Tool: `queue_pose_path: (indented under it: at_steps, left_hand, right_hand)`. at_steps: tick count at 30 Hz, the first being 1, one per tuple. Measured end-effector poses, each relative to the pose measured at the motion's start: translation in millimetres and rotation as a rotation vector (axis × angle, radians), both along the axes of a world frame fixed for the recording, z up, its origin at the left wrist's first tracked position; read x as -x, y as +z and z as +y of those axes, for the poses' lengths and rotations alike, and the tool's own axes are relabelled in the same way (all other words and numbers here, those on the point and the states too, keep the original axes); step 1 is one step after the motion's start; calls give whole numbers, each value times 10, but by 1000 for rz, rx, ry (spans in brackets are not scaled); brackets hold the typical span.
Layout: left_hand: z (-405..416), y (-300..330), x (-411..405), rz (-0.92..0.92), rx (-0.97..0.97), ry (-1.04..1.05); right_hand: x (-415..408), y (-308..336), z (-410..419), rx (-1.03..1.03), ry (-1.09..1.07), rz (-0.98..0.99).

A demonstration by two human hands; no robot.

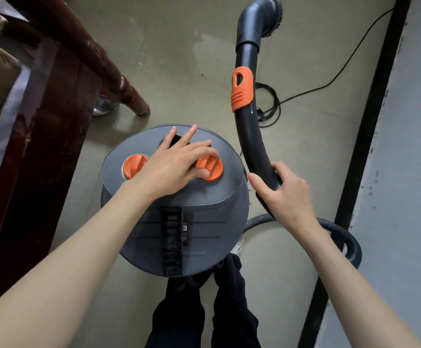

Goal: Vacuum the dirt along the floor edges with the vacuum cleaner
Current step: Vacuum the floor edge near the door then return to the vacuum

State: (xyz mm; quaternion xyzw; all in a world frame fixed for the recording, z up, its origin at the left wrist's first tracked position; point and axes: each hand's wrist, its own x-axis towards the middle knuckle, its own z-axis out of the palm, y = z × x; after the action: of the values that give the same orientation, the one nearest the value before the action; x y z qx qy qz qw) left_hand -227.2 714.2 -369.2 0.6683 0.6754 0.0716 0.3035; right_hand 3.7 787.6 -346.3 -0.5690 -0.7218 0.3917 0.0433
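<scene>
- The vacuum cleaner (pixel 177 209) stands on the floor (pixel 179 46) right in front of the person's legs, between a dark wooden table leg (pixel 129 94) on the left and the black strip (pixel 370 121) along the foot of the wall on the right.
- The left hand (pixel 174 167) lies on its lid, fingers spread, thumb pressed against the right orange knob (pixel 210 169). If that knob is the switch, a half press would likely leave the motor off.
- The right hand (pixel 284 192) curls round the lower bend of the black tube (pixel 249 121); its brush head (pixel 271 16) points away, near the far wall edge, seemingly lifted. A sudden start could jerk the tube in a one-handed grip.
- The ribbed hose (pixel 340 234) loops beside the feet, and a thin black cable (pixel 330 81) lies coiled on the floor ahead: both could snag or trip.
- The brush could suck in that cable.
</scene>
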Motion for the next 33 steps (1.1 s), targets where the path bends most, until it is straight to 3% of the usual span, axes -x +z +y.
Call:
queue_pose_path:
  at_steps: [21, 24, 27, 29, 33]
  left_hand:
    - [-98, 51, -68, 53, 21, 65]
    - [-207, 188, -118, 54, -79, 148]
    - [-241, 466, -178, 85, -340, 228]
    - [-200, 700, -216, 128, -421, 182]
    - [-74, 1203, -316, 221, -434, -140]
  right_hand:
    - [-104, 54, -150, -43, 72, -52]
    - [-108, 118, -169, -47, 103, -51]
    - [-96, 256, -170, -44, 156, -61]
    - [-67, 417, -167, -39, 197, -72]
    - [4, 873, -127, 18, 252, -17]
